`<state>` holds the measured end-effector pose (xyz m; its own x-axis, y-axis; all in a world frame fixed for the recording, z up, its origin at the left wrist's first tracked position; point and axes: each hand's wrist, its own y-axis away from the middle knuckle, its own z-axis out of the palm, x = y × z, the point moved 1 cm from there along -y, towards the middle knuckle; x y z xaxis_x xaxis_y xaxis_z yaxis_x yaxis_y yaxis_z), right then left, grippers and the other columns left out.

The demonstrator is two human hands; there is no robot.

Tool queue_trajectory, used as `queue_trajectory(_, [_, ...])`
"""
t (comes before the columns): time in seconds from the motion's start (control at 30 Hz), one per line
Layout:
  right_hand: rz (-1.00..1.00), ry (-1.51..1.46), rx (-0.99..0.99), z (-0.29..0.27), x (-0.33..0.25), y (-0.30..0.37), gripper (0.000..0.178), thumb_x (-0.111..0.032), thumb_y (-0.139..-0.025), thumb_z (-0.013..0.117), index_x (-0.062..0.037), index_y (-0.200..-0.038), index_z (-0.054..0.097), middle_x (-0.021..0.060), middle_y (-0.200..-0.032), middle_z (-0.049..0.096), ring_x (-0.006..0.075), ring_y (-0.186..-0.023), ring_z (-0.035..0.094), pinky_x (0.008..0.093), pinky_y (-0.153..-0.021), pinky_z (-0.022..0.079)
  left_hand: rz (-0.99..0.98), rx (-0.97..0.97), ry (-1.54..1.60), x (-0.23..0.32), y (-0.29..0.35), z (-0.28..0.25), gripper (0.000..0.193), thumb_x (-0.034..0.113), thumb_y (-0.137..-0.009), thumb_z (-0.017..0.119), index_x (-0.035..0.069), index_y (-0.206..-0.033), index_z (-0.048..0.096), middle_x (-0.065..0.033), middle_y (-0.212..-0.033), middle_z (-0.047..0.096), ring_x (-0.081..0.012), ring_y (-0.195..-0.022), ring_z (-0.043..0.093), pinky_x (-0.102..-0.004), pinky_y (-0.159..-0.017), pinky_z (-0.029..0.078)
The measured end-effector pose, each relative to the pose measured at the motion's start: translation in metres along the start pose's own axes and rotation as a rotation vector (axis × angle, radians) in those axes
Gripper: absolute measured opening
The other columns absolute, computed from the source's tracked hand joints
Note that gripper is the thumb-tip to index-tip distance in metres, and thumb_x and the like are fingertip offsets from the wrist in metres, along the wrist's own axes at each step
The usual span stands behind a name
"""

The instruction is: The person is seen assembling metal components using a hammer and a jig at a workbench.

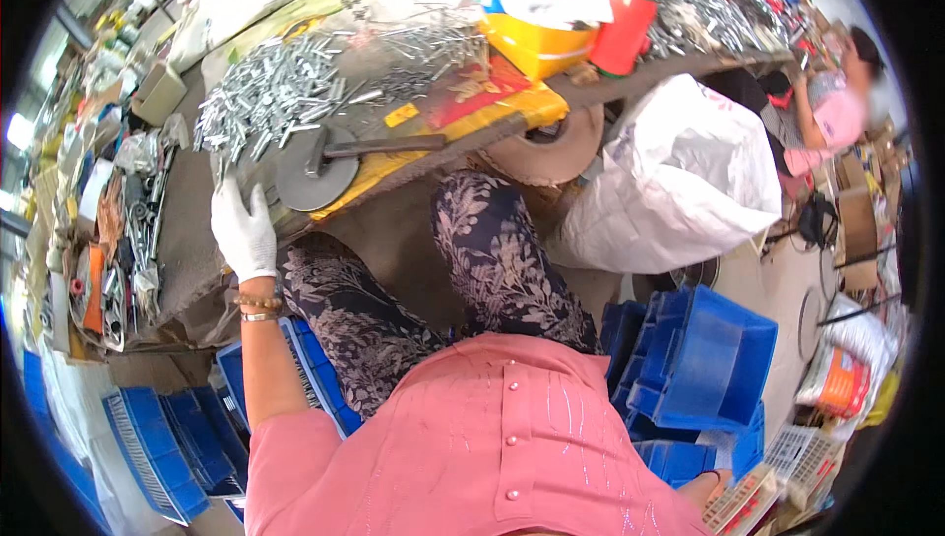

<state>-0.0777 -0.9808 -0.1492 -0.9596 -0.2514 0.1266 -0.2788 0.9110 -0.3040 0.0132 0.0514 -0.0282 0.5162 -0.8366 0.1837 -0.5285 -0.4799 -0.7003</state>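
My left hand (244, 231), in a white glove, reaches the left end of the work table, with its thumb apart from the outstretched fingers. Its fingertips are beside a heap of silver metal pins (271, 83); nothing shows in its grip. Close to it lies a round grey metal disc (313, 182), with a hammer (369, 146) resting across it. Low at the right, my right hand (713, 485) shows only in part beside the blue bins (724, 359) and a pale plastic crate (743, 502). Its fingers are mostly hidden.
A red jar with a green lid (628, 19) and a yellow box (541, 39) stand on the table. A large white sack (679, 182) is right of my knees. More blue bins (162, 447) stand low left. Another person (837, 113) sits far right.
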Motion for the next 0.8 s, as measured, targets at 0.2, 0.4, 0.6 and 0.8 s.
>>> queue_trajectory(0.2, [-0.282,-0.907,0.454,-0.112,-0.126,-0.066,0.049,-0.025,-0.099,0.055,0.0016,-0.14,0.062,0.0297,-0.129,0.068,0.0454,-0.117,0.066,0.0504,-0.106,0.05,-0.041,-0.007,-0.036,-0.003,0.01,-0.007,0.052,0.015,-0.09,0.074,0.001,-0.138,0.059,-0.022,-0.126,0.064,-0.0401,-0.122,0.058,-0.0484,-0.105,0.046])
queue_trajectory(0.4, [-1.433,-1.32,-0.374,-0.366,-0.408,0.286,0.041,-0.011,-0.099,0.055,-0.0001,-0.137,0.064,0.0117,-0.126,0.066,0.0213,-0.116,0.063,0.0339,-0.099,0.05,-0.06,-0.016,0.012,0.019,-0.004,-0.019,0.044,0.015,-0.092,0.072,-0.003,-0.131,0.061,-0.0246,-0.129,0.063,-0.0415,-0.124,0.058,-0.0473,-0.108,0.045])
queue_trajectory(0.6, [-2.331,-1.192,-0.408,-0.455,-0.515,0.582,0.021,-0.015,-0.086,0.074,-0.0029,-0.103,0.072,0.0117,-0.106,0.065,0.0311,-0.101,0.067,0.0434,-0.088,0.053,-0.13,-0.038,0.004,0.009,0.003,-0.015,0.048,0.013,-0.092,0.073,0.0,-0.136,0.061,-0.0214,-0.133,0.063,-0.0391,-0.127,0.057,-0.0476,-0.11,0.044])
queue_trajectory(0.8, [-2.409,-0.999,-0.192,-0.459,-0.554,0.65,0.021,-0.014,-0.087,0.074,-0.0041,-0.106,0.072,0.0107,-0.108,0.063,0.0323,-0.106,0.065,0.0447,-0.089,0.053,-0.189,-0.07,0.03,0.014,0.0,-0.017,0.05,0.012,-0.091,0.073,0.002,-0.139,0.061,-0.0202,-0.136,0.063,-0.0378,-0.13,0.057,-0.0463,-0.112,0.043])
